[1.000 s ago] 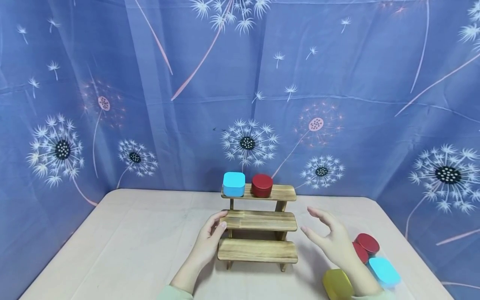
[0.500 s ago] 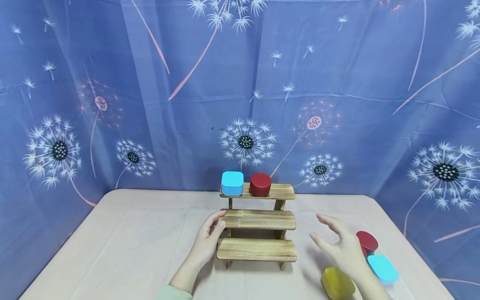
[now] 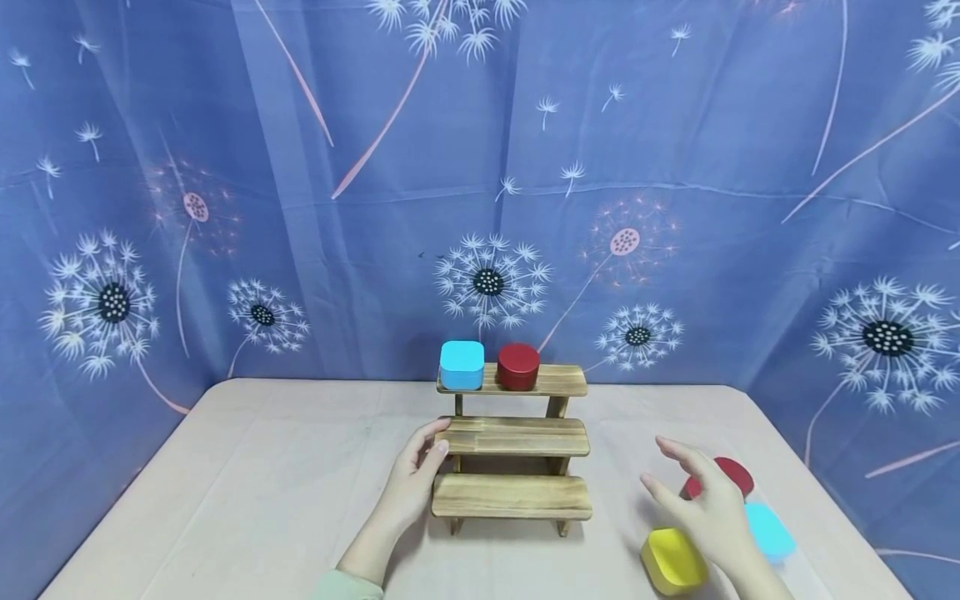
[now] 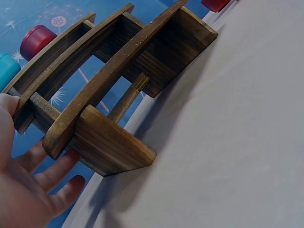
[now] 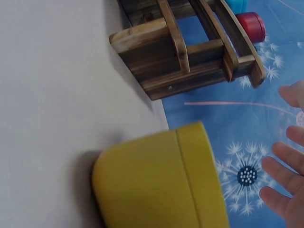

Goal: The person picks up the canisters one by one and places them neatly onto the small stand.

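Note:
A three-tier wooden display stand [image 3: 512, 497] stands on the table. My left hand [image 3: 408, 487] grips the left end of its middle tier, thumb in front. On the top tier sit a light-blue square tin [image 3: 462, 367] and, to its right, a round red tin [image 3: 518, 368]. Over the table to the right, my right hand [image 3: 708, 508] hovers with its fingers apart, holding nothing. Just below it lies a yellow square tin [image 3: 673, 562], seen large in the right wrist view [image 5: 147, 183]. Round red tins [image 3: 733, 475] are partly hidden behind that hand.
Beside my right wrist lies another light-blue tin [image 3: 769, 532]. A pale cloth covers the table [image 3: 285, 467]. Behind it hangs a blue curtain [image 3: 360, 275] with a dandelion print, which also closes in both sides.
My right hand has moved right and toward me, away from the stand to above the tins. My left hand keeps its hold on the stand. The whole view has shifted slightly.

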{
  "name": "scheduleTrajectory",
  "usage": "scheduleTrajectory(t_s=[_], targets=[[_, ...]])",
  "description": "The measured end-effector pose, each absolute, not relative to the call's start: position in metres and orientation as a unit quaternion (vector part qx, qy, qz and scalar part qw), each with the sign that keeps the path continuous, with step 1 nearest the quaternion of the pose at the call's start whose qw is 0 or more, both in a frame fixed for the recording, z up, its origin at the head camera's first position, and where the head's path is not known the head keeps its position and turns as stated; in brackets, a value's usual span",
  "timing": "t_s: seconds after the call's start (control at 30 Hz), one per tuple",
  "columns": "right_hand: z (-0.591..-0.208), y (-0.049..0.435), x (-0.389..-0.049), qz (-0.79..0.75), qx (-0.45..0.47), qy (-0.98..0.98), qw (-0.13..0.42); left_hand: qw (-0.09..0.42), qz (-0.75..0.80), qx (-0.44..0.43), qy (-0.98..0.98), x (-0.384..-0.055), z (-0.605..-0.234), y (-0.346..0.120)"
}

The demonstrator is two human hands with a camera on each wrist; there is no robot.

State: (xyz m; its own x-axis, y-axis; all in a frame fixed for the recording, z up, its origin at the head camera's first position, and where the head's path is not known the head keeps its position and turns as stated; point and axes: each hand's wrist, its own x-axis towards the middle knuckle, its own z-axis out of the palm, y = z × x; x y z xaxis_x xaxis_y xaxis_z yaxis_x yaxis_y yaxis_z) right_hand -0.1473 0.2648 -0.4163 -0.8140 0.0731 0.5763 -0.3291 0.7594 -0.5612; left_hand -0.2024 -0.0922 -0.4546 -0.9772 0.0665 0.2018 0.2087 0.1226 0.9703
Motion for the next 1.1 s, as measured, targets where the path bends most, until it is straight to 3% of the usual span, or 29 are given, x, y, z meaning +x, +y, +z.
scheduleTrajectory(t_s=[0.57, 0.83, 1.1], targets=[[-0.42, 0.29, -0.131, 0.326, -0.015, -0.924, 0.201, 0.053, -0.65, -0.093, -0.753, -0.202, -0.454, -0.093], [-0.426, 0.297, -0.13, 0.33, -0.008, -0.915, 0.234, 0.051, -0.641, -0.085, -0.761, -0.201, -0.452, -0.094], [-0.429, 0.31, -0.131, 0.333, -0.023, -0.914, 0.23, 0.045, -0.64, -0.082, -0.763, -0.202, -0.452, -0.094]])
